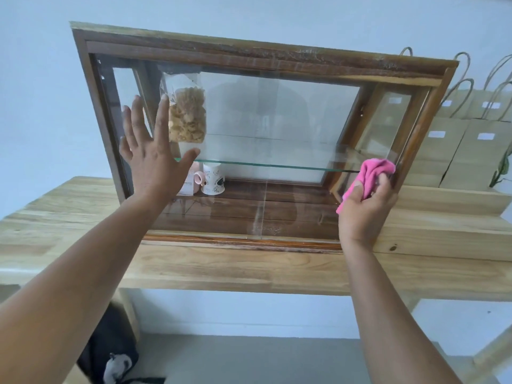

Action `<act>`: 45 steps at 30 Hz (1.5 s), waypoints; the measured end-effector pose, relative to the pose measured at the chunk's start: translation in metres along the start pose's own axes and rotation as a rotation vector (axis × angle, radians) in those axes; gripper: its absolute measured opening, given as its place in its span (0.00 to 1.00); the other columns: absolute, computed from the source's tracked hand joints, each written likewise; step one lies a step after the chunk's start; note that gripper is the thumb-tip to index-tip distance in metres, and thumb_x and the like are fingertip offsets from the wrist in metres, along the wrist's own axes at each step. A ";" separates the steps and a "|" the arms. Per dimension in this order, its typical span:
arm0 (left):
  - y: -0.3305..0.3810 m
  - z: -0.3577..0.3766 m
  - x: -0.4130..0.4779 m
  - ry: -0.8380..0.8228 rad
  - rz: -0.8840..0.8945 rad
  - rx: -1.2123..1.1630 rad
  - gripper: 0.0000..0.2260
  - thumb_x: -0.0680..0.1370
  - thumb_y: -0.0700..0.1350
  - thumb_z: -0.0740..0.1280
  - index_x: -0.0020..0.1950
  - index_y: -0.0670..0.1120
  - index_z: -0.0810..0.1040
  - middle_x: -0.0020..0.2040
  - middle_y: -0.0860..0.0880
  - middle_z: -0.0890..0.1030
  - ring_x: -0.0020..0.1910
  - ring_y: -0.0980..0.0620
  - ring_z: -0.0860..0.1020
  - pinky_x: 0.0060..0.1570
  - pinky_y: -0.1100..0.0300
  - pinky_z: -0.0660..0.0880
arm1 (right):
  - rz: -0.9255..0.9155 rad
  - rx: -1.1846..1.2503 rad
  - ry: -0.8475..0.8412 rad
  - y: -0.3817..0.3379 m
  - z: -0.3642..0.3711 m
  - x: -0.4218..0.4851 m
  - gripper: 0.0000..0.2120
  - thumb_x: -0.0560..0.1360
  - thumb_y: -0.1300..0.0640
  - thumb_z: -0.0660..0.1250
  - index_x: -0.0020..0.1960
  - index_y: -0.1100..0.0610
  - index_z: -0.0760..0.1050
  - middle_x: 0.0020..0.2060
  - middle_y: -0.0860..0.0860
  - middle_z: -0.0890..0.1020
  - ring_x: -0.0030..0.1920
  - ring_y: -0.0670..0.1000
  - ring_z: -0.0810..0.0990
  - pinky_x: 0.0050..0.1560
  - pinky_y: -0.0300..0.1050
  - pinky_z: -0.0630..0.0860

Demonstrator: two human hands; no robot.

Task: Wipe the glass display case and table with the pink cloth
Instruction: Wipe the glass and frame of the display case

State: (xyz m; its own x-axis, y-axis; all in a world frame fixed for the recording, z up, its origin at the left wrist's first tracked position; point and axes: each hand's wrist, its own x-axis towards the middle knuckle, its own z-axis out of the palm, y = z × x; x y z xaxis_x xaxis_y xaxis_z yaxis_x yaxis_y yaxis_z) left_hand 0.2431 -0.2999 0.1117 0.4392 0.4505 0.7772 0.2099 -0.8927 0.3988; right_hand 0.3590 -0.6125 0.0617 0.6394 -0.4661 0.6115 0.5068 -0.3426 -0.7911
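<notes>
Pink cloth (374, 173) front and centre here, bunched in the right hand (365, 214), whose fingers curl tight round it; the wad is pressed to the front pane at the lower right corner of the glass display case (249, 55), right beside the dark wooden frame. Over on the other side, the left hand (152, 159) is up with its fingers straight and spread wide, palm turned to the pane (whether it actually touches the glass, I cannot tell); it holds nothing.

The case stands on a pale wooden desk (221, 270), back against a light wall. Inside, a clear bag of golden snacks (187, 117) stands at the left end of the glass shelf (263, 165), just behind those spread fingers. Under the shelf, a white printed cup (213, 180) and a pink mug (198, 178) sit side by side on the case floor.

To the right of the case, brown paper bags (476, 145) with twine handles and white labels stand in rows on a raised step of the desk; a green leaf (502, 167) pokes in at the far right edge. Down below the desk, a dark bag (110, 342) lies on the grey floor.
</notes>
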 end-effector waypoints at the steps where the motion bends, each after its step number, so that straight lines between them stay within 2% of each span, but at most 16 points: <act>1: -0.006 -0.001 -0.001 -0.001 -0.015 0.000 0.45 0.76 0.56 0.73 0.84 0.58 0.48 0.84 0.43 0.43 0.82 0.41 0.41 0.76 0.36 0.48 | -0.039 0.011 0.007 -0.001 0.004 -0.003 0.19 0.77 0.67 0.65 0.68 0.66 0.72 0.60 0.68 0.72 0.61 0.62 0.75 0.58 0.24 0.62; 4: -0.022 0.000 -0.004 0.000 -0.026 0.019 0.47 0.74 0.59 0.74 0.83 0.59 0.46 0.84 0.43 0.43 0.82 0.41 0.40 0.77 0.39 0.45 | -0.219 0.041 -0.071 -0.017 0.025 -0.024 0.22 0.75 0.72 0.64 0.68 0.63 0.75 0.56 0.66 0.72 0.58 0.57 0.75 0.59 0.23 0.64; 6: -0.030 0.002 -0.007 -0.016 -0.002 0.044 0.47 0.74 0.60 0.74 0.83 0.59 0.46 0.84 0.43 0.42 0.82 0.41 0.40 0.77 0.40 0.45 | -0.418 0.013 -0.141 -0.029 0.043 -0.043 0.22 0.74 0.72 0.65 0.66 0.61 0.77 0.54 0.64 0.73 0.53 0.53 0.74 0.58 0.32 0.71; 8: -0.035 0.004 -0.009 -0.020 0.026 0.077 0.46 0.75 0.61 0.73 0.83 0.59 0.48 0.84 0.43 0.43 0.82 0.40 0.40 0.78 0.41 0.46 | -0.585 -0.010 -0.250 -0.040 0.061 -0.063 0.20 0.76 0.70 0.65 0.66 0.58 0.78 0.51 0.61 0.74 0.49 0.55 0.76 0.51 0.44 0.78; 9: -0.037 0.005 -0.010 -0.015 0.035 0.089 0.45 0.75 0.62 0.73 0.84 0.58 0.48 0.84 0.42 0.43 0.82 0.40 0.41 0.78 0.41 0.46 | -0.638 -0.017 -0.300 -0.045 0.070 -0.072 0.20 0.77 0.68 0.65 0.67 0.56 0.78 0.50 0.60 0.74 0.48 0.55 0.77 0.47 0.47 0.79; 12: -0.042 0.007 -0.011 -0.004 0.050 0.109 0.43 0.76 0.64 0.70 0.84 0.57 0.49 0.84 0.43 0.44 0.82 0.41 0.42 0.78 0.41 0.48 | -0.784 -0.057 -0.392 -0.058 0.093 -0.098 0.22 0.75 0.68 0.68 0.66 0.52 0.79 0.46 0.56 0.76 0.43 0.55 0.78 0.38 0.47 0.78; 16: -0.045 0.008 -0.011 -0.010 0.051 0.125 0.43 0.76 0.66 0.69 0.84 0.58 0.49 0.84 0.44 0.44 0.82 0.42 0.42 0.78 0.40 0.50 | -0.969 -0.156 -0.500 -0.051 0.111 -0.125 0.22 0.76 0.65 0.69 0.67 0.50 0.77 0.45 0.54 0.78 0.42 0.55 0.77 0.34 0.49 0.80; 20: -0.045 0.008 -0.010 -0.010 0.041 0.113 0.44 0.75 0.65 0.71 0.83 0.60 0.48 0.84 0.44 0.44 0.82 0.42 0.42 0.76 0.38 0.52 | -1.029 -0.262 -0.730 -0.015 0.106 -0.160 0.20 0.77 0.64 0.65 0.66 0.49 0.77 0.48 0.53 0.77 0.43 0.54 0.75 0.34 0.49 0.80; 23: -0.044 0.007 -0.010 -0.026 0.037 0.130 0.45 0.75 0.66 0.70 0.83 0.60 0.47 0.84 0.45 0.43 0.82 0.42 0.41 0.77 0.39 0.51 | -1.068 -0.371 -0.839 -0.002 0.099 -0.175 0.20 0.76 0.64 0.59 0.65 0.50 0.76 0.52 0.53 0.77 0.45 0.56 0.75 0.39 0.53 0.79; 26: -0.040 0.006 -0.011 -0.031 0.027 0.134 0.44 0.75 0.65 0.70 0.84 0.59 0.48 0.84 0.43 0.43 0.82 0.40 0.41 0.77 0.40 0.48 | -1.119 -0.450 -0.819 -0.004 0.096 -0.174 0.21 0.76 0.62 0.56 0.64 0.50 0.76 0.53 0.53 0.78 0.45 0.56 0.76 0.40 0.52 0.77; 29: -0.031 0.006 -0.018 0.033 -0.002 0.120 0.43 0.76 0.60 0.72 0.84 0.55 0.51 0.83 0.38 0.45 0.82 0.37 0.43 0.76 0.38 0.51 | -1.178 -0.513 -0.806 -0.008 0.089 -0.172 0.18 0.76 0.61 0.56 0.62 0.50 0.77 0.51 0.52 0.79 0.45 0.55 0.77 0.40 0.50 0.77; 31: -0.020 0.010 -0.028 0.053 0.042 0.108 0.43 0.76 0.58 0.73 0.84 0.54 0.53 0.83 0.37 0.47 0.82 0.35 0.45 0.75 0.38 0.52 | -1.178 -0.540 -0.818 -0.007 0.083 -0.167 0.18 0.75 0.61 0.59 0.60 0.49 0.78 0.49 0.51 0.79 0.44 0.55 0.78 0.39 0.49 0.77; 33: -0.008 0.018 -0.038 0.009 0.111 0.091 0.43 0.75 0.57 0.74 0.84 0.53 0.54 0.83 0.37 0.48 0.82 0.35 0.46 0.75 0.37 0.52 | -1.158 -0.571 -0.830 -0.002 0.076 -0.159 0.20 0.74 0.61 0.57 0.61 0.49 0.78 0.49 0.51 0.79 0.43 0.55 0.78 0.38 0.48 0.77; 37: 0.012 0.033 -0.051 -0.101 0.131 0.081 0.47 0.72 0.58 0.76 0.84 0.55 0.53 0.83 0.37 0.45 0.82 0.36 0.43 0.77 0.37 0.50 | -1.119 -0.540 -0.861 0.022 0.057 -0.138 0.22 0.73 0.63 0.57 0.64 0.50 0.76 0.51 0.53 0.79 0.44 0.56 0.77 0.40 0.50 0.78; 41: 0.024 0.043 -0.057 -0.097 0.144 0.075 0.50 0.70 0.59 0.77 0.84 0.55 0.51 0.83 0.36 0.45 0.81 0.35 0.43 0.77 0.38 0.49 | -1.039 -0.443 -0.846 0.058 0.037 -0.110 0.23 0.73 0.67 0.64 0.65 0.49 0.76 0.52 0.51 0.78 0.45 0.54 0.74 0.43 0.50 0.78; 45: 0.039 0.050 -0.058 -0.107 0.179 0.083 0.51 0.69 0.61 0.77 0.84 0.55 0.51 0.83 0.37 0.44 0.81 0.34 0.43 0.77 0.38 0.47 | -1.002 -0.424 -0.831 0.090 0.012 -0.075 0.21 0.76 0.66 0.62 0.64 0.48 0.77 0.51 0.49 0.75 0.44 0.53 0.73 0.45 0.51 0.78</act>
State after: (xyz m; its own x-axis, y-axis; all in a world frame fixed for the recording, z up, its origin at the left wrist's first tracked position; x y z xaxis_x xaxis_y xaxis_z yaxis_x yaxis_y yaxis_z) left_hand 0.2690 -0.3611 0.0579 0.5654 0.2847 0.7741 0.1895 -0.9583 0.2140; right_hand 0.3638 -0.5982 -0.0554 0.3385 0.6977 0.6314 0.8354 -0.5317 0.1396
